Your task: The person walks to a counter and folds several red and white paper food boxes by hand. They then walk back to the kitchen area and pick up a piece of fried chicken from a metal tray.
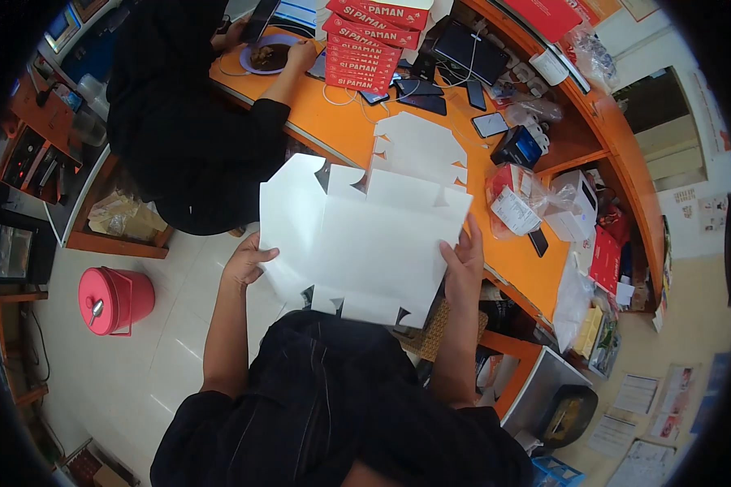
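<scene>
The left hand (250,260) is in front of the body, its forearm reaching forward from a bent elbow; the thumb lies on the near-left edge of the white card sheet (390,231), and the fingers are curled beside and under this edge; so the hand is nearly closed, holding the card. The right hand (463,264) is at the opposite edge, its forearm also pointing forward; the thumb presses on the pale face, while the fingers stand up along the edge; this hand is narrow too, holding the card.

The white card sheet is between the two hands, open and above the lap; its long axis goes about from hand to hand; one flap with cut corners points away from the body, toward the orange table (333,134).

Ahead of the hands, on the table, is a stack of red boxes (365,53); beyond the left hand, a person (195,122) in black touches a bowl (270,57); farther left of this hand, a pink bucket (122,300) is on the floor; right of the right hand is a plastic-wrapped package (514,203).
</scene>
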A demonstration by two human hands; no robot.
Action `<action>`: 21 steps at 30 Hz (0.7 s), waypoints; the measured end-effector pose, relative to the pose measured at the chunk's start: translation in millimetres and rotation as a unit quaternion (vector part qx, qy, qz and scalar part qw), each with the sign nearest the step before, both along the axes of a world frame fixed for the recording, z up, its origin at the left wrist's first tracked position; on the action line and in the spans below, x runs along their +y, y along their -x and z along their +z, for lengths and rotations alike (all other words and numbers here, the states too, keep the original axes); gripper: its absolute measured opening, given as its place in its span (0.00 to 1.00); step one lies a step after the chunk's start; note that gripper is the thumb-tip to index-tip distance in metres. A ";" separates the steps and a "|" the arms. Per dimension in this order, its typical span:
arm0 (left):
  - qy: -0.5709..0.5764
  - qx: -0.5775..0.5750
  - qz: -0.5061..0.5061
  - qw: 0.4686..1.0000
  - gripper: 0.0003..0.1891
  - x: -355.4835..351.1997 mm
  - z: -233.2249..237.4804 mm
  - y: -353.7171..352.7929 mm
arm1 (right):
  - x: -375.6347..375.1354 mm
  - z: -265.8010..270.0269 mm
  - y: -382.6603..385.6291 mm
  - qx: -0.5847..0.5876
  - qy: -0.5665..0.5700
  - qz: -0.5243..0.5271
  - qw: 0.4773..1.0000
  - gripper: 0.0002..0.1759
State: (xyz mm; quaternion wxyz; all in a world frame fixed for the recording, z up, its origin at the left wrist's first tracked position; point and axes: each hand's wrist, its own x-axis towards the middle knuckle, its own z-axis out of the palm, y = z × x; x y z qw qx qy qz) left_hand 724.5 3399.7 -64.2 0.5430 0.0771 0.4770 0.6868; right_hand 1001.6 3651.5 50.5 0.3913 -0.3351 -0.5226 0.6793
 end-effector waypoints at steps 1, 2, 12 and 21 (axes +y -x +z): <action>0.001 0.010 0.008 1.000 0.24 4.0 -0.9 2.3 | 3.2 -1.6 3.3 -0.065 -0.096 0.048 0.992 0.28; 0.000 0.012 0.008 1.000 0.24 9.4 -0.4 4.9 | 4.0 -0.6 6.2 -0.063 -0.098 0.048 0.992 0.28; -0.099 -0.188 -0.049 0.976 0.31 30.4 58.7 -17.7 | -43.2 31.7 41.0 -0.160 -0.551 0.202 0.794 0.18; -0.208 -0.339 -0.137 0.907 0.28 37.1 71.6 -42.1 | -69.1 25.2 37.7 -0.067 -0.471 0.292 0.829 0.11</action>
